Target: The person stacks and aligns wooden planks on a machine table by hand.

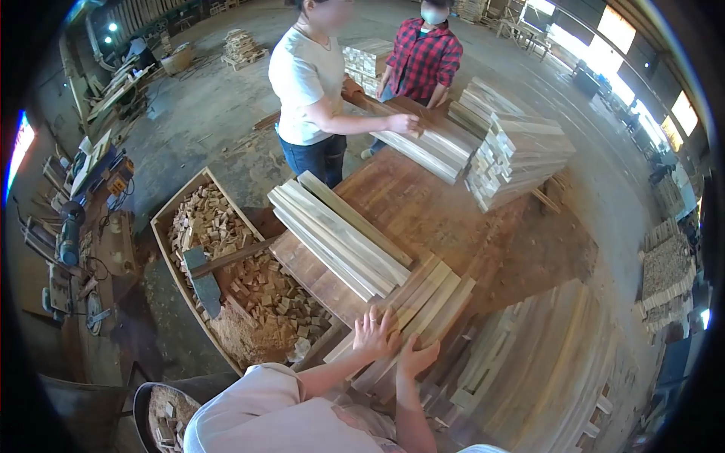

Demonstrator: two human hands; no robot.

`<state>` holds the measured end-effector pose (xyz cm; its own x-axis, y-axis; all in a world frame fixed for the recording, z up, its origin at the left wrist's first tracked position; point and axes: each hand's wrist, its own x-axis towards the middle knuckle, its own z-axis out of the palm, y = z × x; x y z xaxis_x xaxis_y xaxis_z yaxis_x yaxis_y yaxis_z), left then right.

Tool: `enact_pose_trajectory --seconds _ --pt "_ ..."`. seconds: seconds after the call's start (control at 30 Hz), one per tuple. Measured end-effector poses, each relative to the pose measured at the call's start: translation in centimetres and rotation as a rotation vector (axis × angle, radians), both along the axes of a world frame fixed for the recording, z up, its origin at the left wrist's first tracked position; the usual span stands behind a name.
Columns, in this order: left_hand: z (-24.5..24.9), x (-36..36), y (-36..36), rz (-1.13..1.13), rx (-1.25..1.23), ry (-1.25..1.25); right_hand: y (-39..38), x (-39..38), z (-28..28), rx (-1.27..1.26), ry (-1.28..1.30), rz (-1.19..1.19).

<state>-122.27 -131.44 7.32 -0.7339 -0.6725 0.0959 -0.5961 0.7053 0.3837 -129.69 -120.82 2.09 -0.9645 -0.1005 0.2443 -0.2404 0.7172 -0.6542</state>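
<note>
My left hand [375,334], a ring on one finger, lies with fingers spread on the near part of a row of long wooden slats [434,293]. Beside it, my right hand [416,356] is curled against the same slats, thumb up; part of its grip is hidden. The slats lie side by side at the near edge of a brown wooden table [411,192]. Just beyond my hands a stacked bundle of pale slats [340,238] rests on the table.
A wooden bin [215,343] of offcuts and sawdust stands left. Large slat stacks lie at right [529,362] and far right of the table [521,155]. Across it, a person in a white shirt [306,75] touches slats; another wears red plaid [427,57].
</note>
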Motion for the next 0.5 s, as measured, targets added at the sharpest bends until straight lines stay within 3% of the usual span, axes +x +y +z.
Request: enact_pose_trajectory --seconds 0.33,0.4,0.43,0.5 --pt "0.1 -0.9 0.0 0.010 0.212 0.049 -1.2 -0.2 2.5 0.185 0.014 -0.102" --pt "-0.1 0.0 -0.1 -0.102 0.134 0.156 -1.4 0.2 2.7 0.203 -0.079 -0.133" --pt "-0.2 -0.1 0.0 -0.108 0.016 0.195 -1.2 0.1 2.0 0.181 0.008 -0.117" --pt "-1.5 0.2 0.0 -0.205 -0.063 0.140 -1.0 -0.3 1.0 0.163 0.001 -0.102"
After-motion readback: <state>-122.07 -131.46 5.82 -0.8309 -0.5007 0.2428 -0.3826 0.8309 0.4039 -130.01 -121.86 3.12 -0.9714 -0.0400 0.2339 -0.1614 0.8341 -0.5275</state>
